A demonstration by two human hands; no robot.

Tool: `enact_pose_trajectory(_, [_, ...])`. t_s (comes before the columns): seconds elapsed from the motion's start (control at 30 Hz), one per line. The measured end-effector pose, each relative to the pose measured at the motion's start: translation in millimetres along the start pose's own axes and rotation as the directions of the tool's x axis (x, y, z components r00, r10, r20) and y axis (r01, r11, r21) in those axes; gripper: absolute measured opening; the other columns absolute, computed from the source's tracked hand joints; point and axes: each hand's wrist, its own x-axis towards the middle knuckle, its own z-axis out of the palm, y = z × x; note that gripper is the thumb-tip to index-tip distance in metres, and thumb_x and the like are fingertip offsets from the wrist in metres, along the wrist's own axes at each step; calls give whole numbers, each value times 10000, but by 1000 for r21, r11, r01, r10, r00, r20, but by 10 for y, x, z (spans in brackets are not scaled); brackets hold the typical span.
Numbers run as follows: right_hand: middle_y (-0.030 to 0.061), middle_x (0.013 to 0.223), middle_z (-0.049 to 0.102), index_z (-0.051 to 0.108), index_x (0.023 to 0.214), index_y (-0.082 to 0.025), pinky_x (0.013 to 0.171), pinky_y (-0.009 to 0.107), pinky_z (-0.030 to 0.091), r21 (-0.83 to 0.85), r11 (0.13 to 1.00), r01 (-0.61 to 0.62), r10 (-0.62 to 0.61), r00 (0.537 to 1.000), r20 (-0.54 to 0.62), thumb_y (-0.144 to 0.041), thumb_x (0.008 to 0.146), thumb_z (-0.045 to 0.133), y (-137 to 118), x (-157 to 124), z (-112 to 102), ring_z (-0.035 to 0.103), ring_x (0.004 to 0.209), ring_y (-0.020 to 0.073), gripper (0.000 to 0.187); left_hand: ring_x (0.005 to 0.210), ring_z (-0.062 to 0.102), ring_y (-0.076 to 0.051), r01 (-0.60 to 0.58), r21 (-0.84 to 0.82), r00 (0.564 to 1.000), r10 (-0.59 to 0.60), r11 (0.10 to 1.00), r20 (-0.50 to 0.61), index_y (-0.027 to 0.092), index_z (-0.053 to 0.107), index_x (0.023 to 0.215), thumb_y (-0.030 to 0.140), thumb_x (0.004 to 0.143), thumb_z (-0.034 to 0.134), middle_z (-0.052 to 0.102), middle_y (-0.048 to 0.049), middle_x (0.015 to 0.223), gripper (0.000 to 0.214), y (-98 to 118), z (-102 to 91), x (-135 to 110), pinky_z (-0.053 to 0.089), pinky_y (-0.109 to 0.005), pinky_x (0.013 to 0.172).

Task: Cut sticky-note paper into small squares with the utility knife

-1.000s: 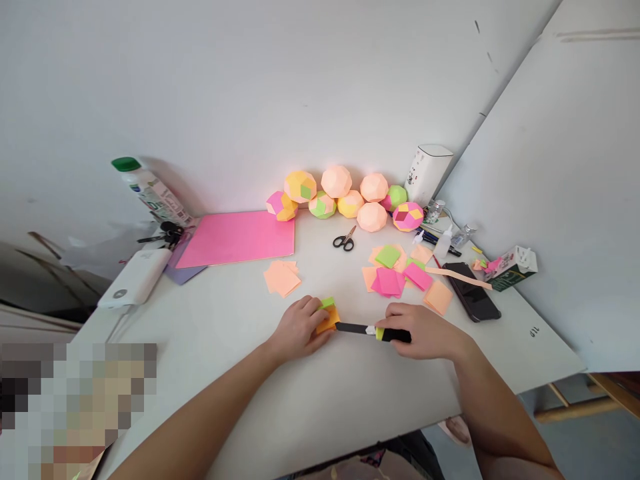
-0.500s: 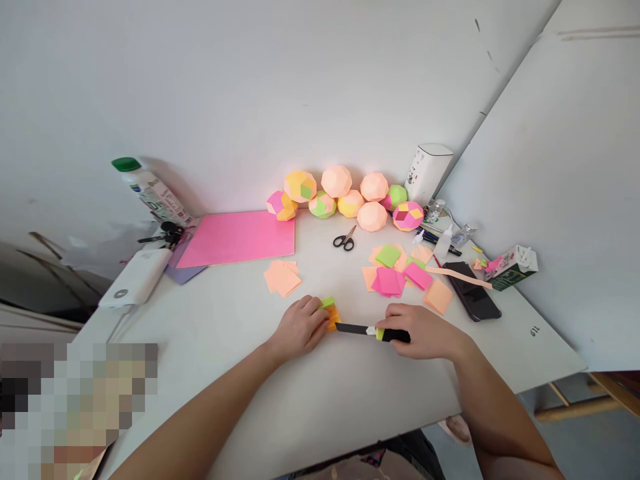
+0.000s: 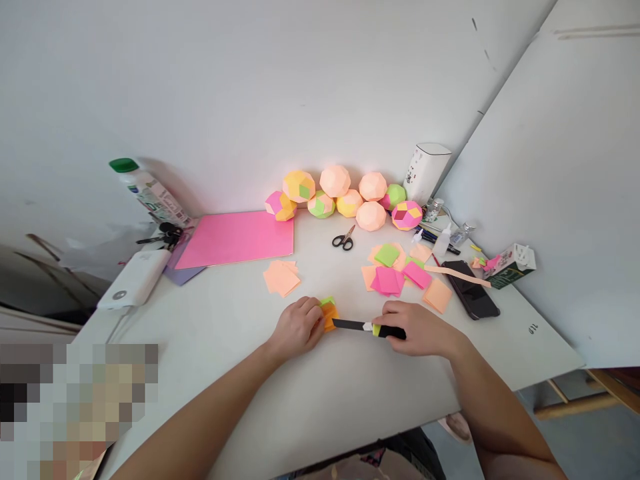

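My left hand (image 3: 299, 327) is closed on folded orange paper (image 3: 330, 313), with a light green paper piece (image 3: 327, 301) showing just behind it. The hand rests low over the white table and hides part of both papers. In my right hand (image 3: 417, 328) is a utility knife (image 3: 350, 325) with a black and yellow-green handle. Its long dark blade points left, and the tip meets the right edge of the orange paper. Whether the blade is inside a fold, I cannot tell.
Paper squares (image 3: 387, 280) lie in a loose pile beyond my right hand, peach ones (image 3: 281, 277) further left. Small scissors (image 3: 343, 240) lie behind. Faceted paper balls (image 3: 335, 181) line the wall. A phone (image 3: 470, 290) and a milk carton (image 3: 513, 265) are at right, a pink board (image 3: 237, 239) at left.
The knife has shifted slightly left, bringing its tip to the orange paper's edge. More of the orange paper shows beside my left fingers. The view has moved a little.
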Motion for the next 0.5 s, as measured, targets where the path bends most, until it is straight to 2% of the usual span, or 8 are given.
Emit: enact_pose_trajectory(0.5, [39,917,620,695,1132,-257,677,260,467,38,999,-2,2,1000,-6,-111,725,516,13,-52,-36,595,756,158,468,733,479,-188,-14,-31,992,18,999,129,192,499,787,285,893,450,546,-63,836,150,-32,-19,-18,403,-304,607])
